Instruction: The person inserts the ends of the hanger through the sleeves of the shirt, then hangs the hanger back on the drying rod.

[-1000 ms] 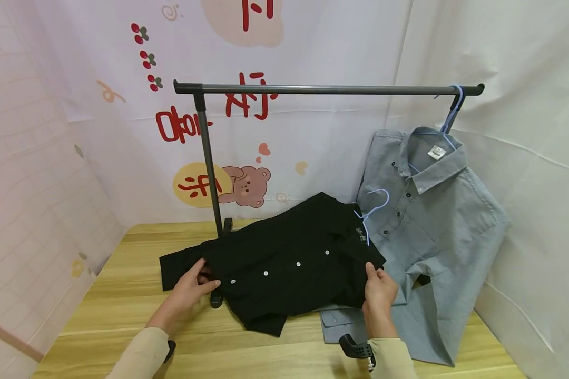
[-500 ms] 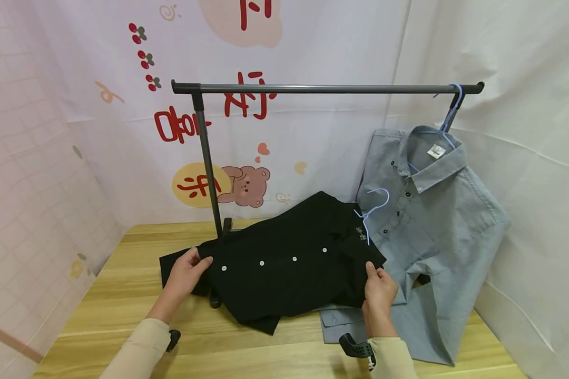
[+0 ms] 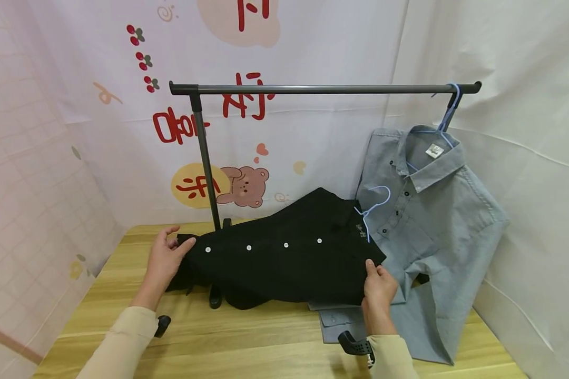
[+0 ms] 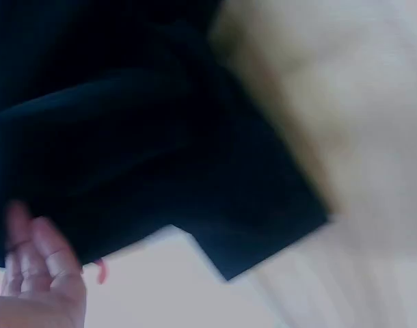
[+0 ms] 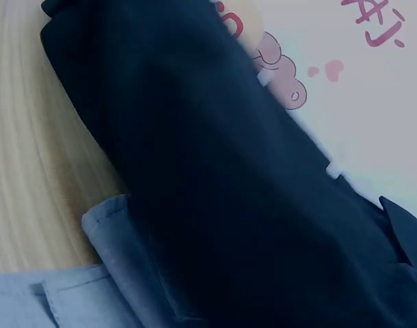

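Note:
A black shirt (image 3: 275, 268) with white buttons stretches sideways between my hands. In the head view my left hand (image 3: 163, 258) pinches its hem at the left, lifted off the table. With thumb and fingers my right hand (image 3: 379, 287) grips the shirt near the collar at the right. A blue hanger (image 3: 373, 208) pokes out of the neck opening, its hook bare. In the left wrist view, blurred, the left hand (image 4: 44, 280) is beside dark cloth (image 4: 140, 150). Black fabric (image 5: 208, 150) fills much of the right wrist view, where the right hand is out of sight.
A grey clothes rack (image 3: 313, 89) stands behind, its bar running across. A grey-blue shirt (image 3: 427, 205) hangs on a blue hanger at the bar's right end, its lower part spread on the wooden table (image 3: 246, 342), partly under the black shirt.
My left hand has moved left and upward, drawing the black shirt's hem with it, so the button row lifts and the cloth stretches out. The right hand has stayed in place.

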A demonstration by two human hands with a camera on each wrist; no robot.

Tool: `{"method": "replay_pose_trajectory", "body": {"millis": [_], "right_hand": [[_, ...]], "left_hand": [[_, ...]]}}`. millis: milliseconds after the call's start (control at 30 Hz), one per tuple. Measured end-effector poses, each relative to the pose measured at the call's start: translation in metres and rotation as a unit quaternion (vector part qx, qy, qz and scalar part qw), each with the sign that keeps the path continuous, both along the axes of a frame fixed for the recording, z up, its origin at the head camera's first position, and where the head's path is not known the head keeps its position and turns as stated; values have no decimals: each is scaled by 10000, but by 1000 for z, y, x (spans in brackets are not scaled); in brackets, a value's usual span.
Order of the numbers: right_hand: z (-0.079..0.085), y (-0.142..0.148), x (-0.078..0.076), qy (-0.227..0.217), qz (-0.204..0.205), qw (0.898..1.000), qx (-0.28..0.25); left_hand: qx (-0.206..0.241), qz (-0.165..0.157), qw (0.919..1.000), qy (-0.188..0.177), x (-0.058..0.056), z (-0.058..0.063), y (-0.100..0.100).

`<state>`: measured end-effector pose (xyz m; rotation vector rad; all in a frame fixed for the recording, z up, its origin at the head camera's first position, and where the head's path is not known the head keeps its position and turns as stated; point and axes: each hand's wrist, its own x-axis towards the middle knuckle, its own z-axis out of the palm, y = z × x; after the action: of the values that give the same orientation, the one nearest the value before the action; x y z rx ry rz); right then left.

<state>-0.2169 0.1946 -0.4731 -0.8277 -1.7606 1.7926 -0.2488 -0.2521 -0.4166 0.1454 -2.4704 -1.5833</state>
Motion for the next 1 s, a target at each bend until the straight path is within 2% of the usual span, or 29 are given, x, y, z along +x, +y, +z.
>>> {"method": "replay_pose_trajectory", "body": {"millis": [100, 200, 333, 433, 500, 600, 700, 733, 833, 900, 1000], "right_hand": [[0, -2, 1, 48, 50, 9999, 80], [1, -3, 2, 56, 113, 9999, 93], [1, -4, 3, 78, 137, 9998, 81], [2, -3, 3, 112, 118, 9999, 38], [2, -3, 4, 131, 102, 9999, 23], [1, -3, 4, 113, 106, 9998, 85], [1, -2, 4, 58, 99, 9997, 193], [0, -2, 4, 52, 95, 9997, 204], [0, -2, 3, 43, 88, 9998, 169], [-1, -1, 3, 39, 74, 9999, 146], [0, -1, 2, 33, 62, 9999, 149]], "left_hand": [[-253, -418, 9976, -488, 4, -18, -5], [-497, -664, 9937, -750, 11, -39, -10], [-920, -680, 9911, -682, 21, -60, -15], [-1354, -620, 9867, -659, 29, -70, -19], [-1726, -734, 9790, -803, 33, -73, -21], [-2266, -1129, 9614, -1074, 36, -77, -21], [-2461, -1544, 9510, -1055, 37, -78, -18], [-2517, -1572, 9505, -926, 38, -79, -17], [-2488, -1405, 9567, -558, 39, -79, -15], [-2408, -1071, 9640, -359, 39, -75, -16], [-1795, -322, 9826, -347, 36, -60, -21]]}}
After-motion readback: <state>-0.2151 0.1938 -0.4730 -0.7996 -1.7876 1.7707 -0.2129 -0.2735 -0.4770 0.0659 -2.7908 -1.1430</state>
